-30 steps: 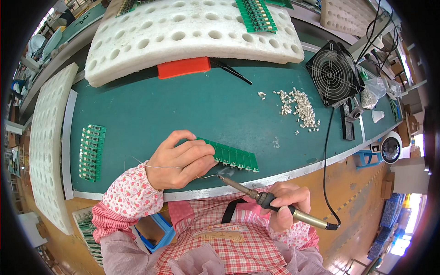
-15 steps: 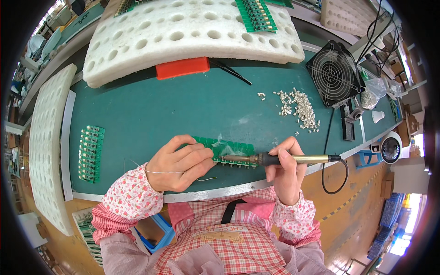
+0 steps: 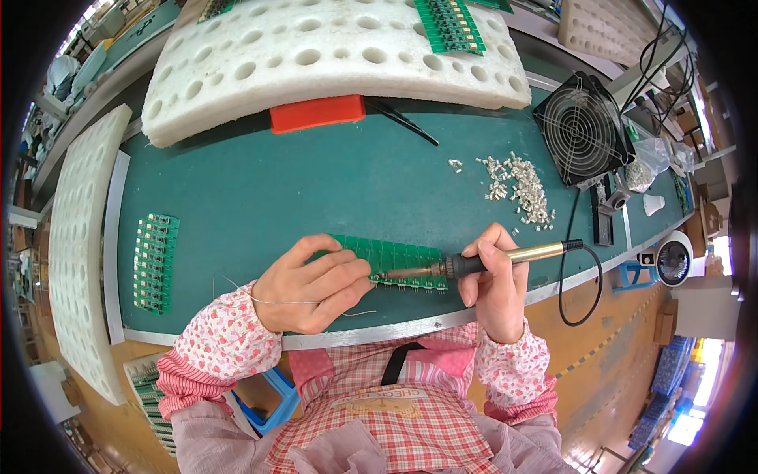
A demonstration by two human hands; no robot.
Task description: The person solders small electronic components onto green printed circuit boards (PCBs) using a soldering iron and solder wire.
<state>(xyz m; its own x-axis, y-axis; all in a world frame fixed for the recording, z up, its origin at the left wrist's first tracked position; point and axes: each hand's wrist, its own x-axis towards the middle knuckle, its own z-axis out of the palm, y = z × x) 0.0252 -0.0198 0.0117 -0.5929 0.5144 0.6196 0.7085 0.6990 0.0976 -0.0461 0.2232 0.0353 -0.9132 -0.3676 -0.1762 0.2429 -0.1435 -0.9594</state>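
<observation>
Nearest the viewer, a red-checked apron (image 3: 379,430) bears a line of lettering (image 3: 391,395) above a tan motif; a blue stool (image 3: 272,403) stands to its left. Beyond the metal-edged green worktable's (image 3: 316,182) near rim, the left hand (image 3: 316,286) is curled over the left end of a green circuit-board panel (image 3: 407,254); its thumb is hidden. The panel lies between the two hands, just inside the rim, with pins along its near edge. A thin solder wire (image 3: 286,302) crosses the left hand, and its free end emerges below the fingers. The right hand (image 3: 497,276) is closed around the black grip of a soldering iron (image 3: 410,273), whose tip reaches the panel's near edge beside the left fingertips; contact cannot be told. The iron's black cord (image 3: 562,304) loops down at right. Farther left lies a second, populated board panel (image 3: 155,265), beside an upright perforated foam slab (image 3: 87,245). Farther right are loose silvery components (image 3: 530,193) and, behind them, a black fan (image 3: 586,130) with a wire guard. At the back, dark tweezers (image 3: 403,122) lie beside a red box (image 3: 317,114), before a large white foam slab (image 3: 339,55) bearing another board panel (image 3: 448,25).
</observation>
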